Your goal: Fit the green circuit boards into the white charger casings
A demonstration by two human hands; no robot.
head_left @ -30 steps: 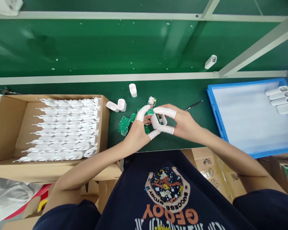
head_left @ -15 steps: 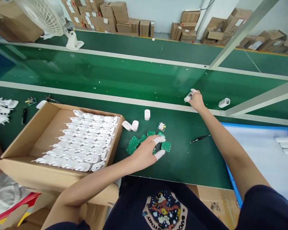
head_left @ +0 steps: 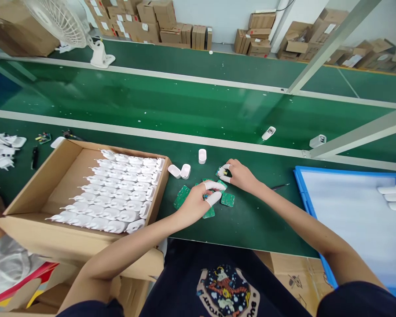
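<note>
My left hand (head_left: 199,202), with white covers on thumb and forefinger, hovers over several green circuit boards (head_left: 182,197). Its fingertips are a little apart, and part of a board shows beneath them. Just beyond, my right hand (head_left: 242,175), also in white finger covers, pinches a small circuit board with components (head_left: 221,172). A loose green board (head_left: 228,200) lies flat beside the hands. White plastic housings (head_left: 202,156) stand behind the boards, and a pair of open white shells (head_left: 180,171) rests near the carton.
On the left, a cardboard carton (head_left: 23,193) holds rows of white housings. A blue-rimmed tray (head_left: 303,189) is at the right. Two white housings (head_left: 269,133) sit by the metal post (head_left: 356,141). A slim dark tool (head_left: 280,187) lies near my right forearm. A fan (head_left: 100,55) stands at the back.
My right hand has let go of a white housing at the back ledge and come down to the circuit board. The gap between my left thumb and forefinger has narrowed.
</note>
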